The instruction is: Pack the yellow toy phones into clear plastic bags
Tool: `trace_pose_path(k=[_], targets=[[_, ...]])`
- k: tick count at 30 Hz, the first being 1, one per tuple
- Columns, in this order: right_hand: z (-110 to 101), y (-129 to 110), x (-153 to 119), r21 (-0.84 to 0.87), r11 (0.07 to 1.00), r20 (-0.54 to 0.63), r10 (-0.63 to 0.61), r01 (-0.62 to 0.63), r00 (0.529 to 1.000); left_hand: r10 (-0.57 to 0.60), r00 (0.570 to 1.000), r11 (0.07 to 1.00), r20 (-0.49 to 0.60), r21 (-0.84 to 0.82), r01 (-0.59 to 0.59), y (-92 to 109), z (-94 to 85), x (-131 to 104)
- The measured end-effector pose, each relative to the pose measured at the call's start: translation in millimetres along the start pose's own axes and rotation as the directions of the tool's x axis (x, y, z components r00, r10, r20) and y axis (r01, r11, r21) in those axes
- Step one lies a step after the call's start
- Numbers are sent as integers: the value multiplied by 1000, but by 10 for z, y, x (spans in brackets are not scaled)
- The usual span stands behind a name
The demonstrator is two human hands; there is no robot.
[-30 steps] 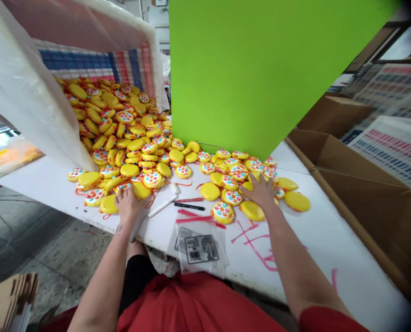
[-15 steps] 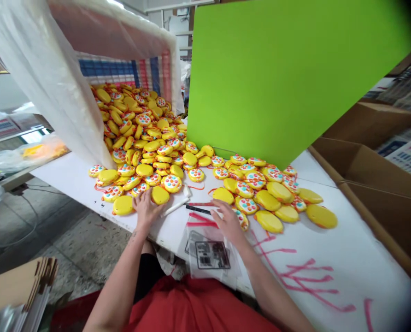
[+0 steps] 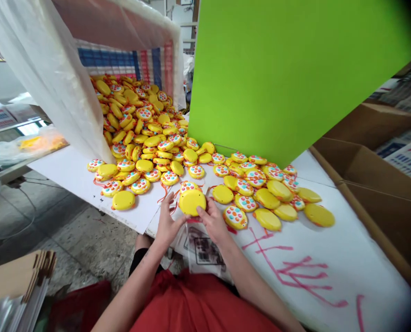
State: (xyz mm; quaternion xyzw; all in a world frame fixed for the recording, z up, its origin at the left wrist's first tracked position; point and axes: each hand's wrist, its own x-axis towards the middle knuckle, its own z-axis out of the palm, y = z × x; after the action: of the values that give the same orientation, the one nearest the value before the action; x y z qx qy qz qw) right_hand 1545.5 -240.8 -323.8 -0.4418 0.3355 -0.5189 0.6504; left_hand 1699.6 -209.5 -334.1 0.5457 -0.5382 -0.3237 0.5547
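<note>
My right hand grips a yellow oval toy, thumb pressed on its plain back, which faces me. Close by on the left, my left hand is open, its thumb and fingers apart around the toy's near left side; contact there is hard to make out. Just behind the held toy lies another toy with a white, dotted face, partly covered. Orange cord shows beside my left fingers. Below my hands, clear plastic bags with a black print lie at the table edge.
A heap of the same yellow toys spills from a plastic-lined container at left. More toys lie to the right. A green board stands behind; cardboard boxes stand right. Pink marks cross the white table.
My right hand has moved up and left from the bags and now holds a yellow toy. My left hand has moved right from the toys, beside it.
</note>
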Motion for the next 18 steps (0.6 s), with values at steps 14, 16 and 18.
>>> trace_pose_path(k=[14, 16, 18], targets=[[-140, -7, -233, -85, 987, 68, 140, -134, 988, -399, 860, 646, 319, -568, 510, 244, 159, -63], [-182, 31, -205, -159, 978, 63, 145, -133, 987, -357, 863, 716, 357, -489, 498, 252, 147, -83], [-212, 53, -185, -276, 958, 46, 98, -81, 994, -321, 863, 773, 391, -419, 477, 258, 137, -99]])
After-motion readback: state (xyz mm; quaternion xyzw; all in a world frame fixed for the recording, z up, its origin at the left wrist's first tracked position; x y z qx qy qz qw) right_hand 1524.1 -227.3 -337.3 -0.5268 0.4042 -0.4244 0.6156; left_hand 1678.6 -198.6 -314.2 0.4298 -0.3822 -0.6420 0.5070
